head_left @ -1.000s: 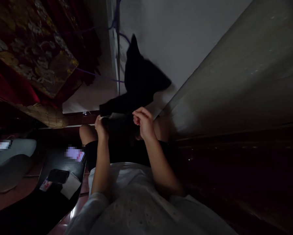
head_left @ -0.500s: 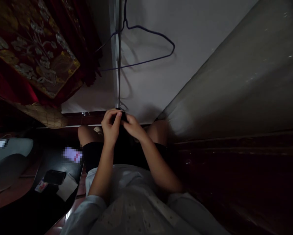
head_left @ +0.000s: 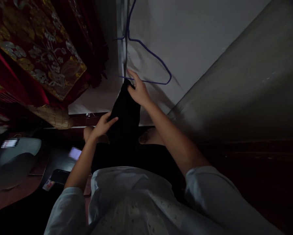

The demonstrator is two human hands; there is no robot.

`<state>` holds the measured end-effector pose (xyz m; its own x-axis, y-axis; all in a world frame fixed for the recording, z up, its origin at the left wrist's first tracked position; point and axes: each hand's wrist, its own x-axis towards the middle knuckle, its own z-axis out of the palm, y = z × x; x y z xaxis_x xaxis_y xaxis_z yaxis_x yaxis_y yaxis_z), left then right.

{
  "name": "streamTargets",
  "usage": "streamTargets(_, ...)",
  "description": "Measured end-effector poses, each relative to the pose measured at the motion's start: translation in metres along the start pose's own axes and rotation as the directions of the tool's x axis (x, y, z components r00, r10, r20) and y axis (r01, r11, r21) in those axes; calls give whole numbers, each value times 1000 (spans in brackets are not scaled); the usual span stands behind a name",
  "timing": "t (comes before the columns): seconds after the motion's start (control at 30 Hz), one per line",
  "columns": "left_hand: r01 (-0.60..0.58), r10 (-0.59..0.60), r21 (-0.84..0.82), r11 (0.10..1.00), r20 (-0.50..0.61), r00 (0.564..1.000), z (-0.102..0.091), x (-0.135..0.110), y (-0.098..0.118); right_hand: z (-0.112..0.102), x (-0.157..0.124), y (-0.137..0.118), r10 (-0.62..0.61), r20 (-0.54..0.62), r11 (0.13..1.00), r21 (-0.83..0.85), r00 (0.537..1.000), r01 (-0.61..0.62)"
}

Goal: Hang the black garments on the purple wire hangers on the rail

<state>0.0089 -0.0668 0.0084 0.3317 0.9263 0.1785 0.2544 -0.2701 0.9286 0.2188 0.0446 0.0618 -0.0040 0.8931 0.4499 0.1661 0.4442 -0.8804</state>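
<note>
A black cloth garment [head_left: 125, 114] hangs in front of my knees, narrow at the top and wider below; its exact kind does not show. My right hand [head_left: 138, 89] grips its upper end between thumb and fingers, close to the lower bar of a purple wire hanger [head_left: 158, 58]. Whether the cloth passes over that bar, I cannot tell. Lower down, my left hand [head_left: 103, 125] holds the garment's left edge, thumb in front and the other fingers partly hidden behind. The garment's lower end merges with my black shorts [head_left: 148, 155].
Red embroidered cloth [head_left: 45, 55] hangs at the upper left. A metal rail [head_left: 121, 39] runs down the white panel [head_left: 190, 36] behind the hanger. On a black chair [head_left: 21, 205] at left lie a dark phone [head_left: 60, 176] and a small packet [head_left: 48, 184]. A large greyish surface [head_left: 254, 78] slants at right.
My hands have moved apart: the right rose to the hanger's lower bar, the left shifted left and slightly down. The black cloth, bunched between them before, is now spread out. The hanger has tilted.
</note>
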Motion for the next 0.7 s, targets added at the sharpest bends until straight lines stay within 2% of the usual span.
streamTargets(0.1, 25, -33, 69, 997, 105, 994, -8, 8, 1, 4, 19, 24, 11, 8, 1000, -9, 1000, -11)
streamTargets(0.2, 69, -144, 341, 938, 201, 969, -22, 15, -11, -17, 28, 31, 35, -67, 994, -103, 997, -42)
streamTargets(0.3, 128, -299, 587, 799, 205, 932, -44, 18, -24, -55, 23, 17, 35, -181, 961, -264, 983, -83)
streamTargets(0.37, 155, -347, 645, 748, 181, 920, -61, 21, -24, -79, 16, -1, 22, -192, 922, -376, 981, -94)
streamTargets(0.4, 152, -338, 643, 751, 176, 925, -69, 24, -20, -89, 13, -11, 12, -186, 898, -430, 982, -92)
streamTargets(0.5, 90, -204, 580, 810, 134, 970, -90, 42, 10, -108, 9, -37, -39, -200, 833, -548, 979, -79)
streamTargets(0.6, 25, -68, 488, 872, 71, 995, -104, 72, 57, -113, 6, -48, -68, -210, 814, -577, 975, -68)
streamTargets(0.67, 40, -60, 453, 890, 31, 998, -109, 92, 85, -112, 2, -50, -58, -177, 820, -570, 983, -54)
streamTargets(0.7, 79, -107, 459, 885, 34, 994, -109, 101, 96, -111, 0, -50, -57, -163, 821, -569, 985, -46)
